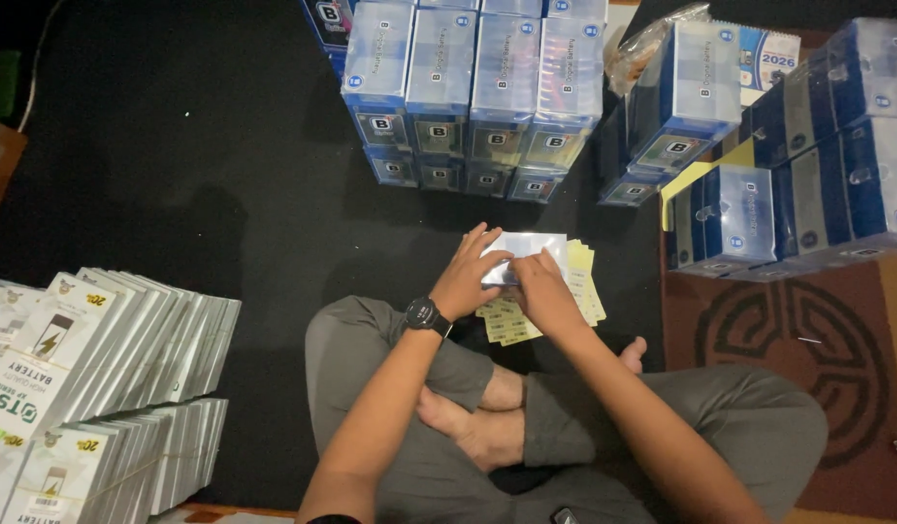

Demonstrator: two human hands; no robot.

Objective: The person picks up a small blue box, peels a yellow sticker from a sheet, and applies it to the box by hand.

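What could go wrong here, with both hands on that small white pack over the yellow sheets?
1. The left hand and right hand work the white pack over loose yellow label sheets; these may shift or crease.
2. The stacked blue boxes stand close ahead; a forward reach might topple them.

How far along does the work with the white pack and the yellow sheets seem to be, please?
Done, it seems: rows of white boxes stand stacked at the left. In hand: the left hand and right hand both press on a white pack lying over yellow sheets. Left: possibly the blue boxes stacked ahead; whether they are finished cannot be told.
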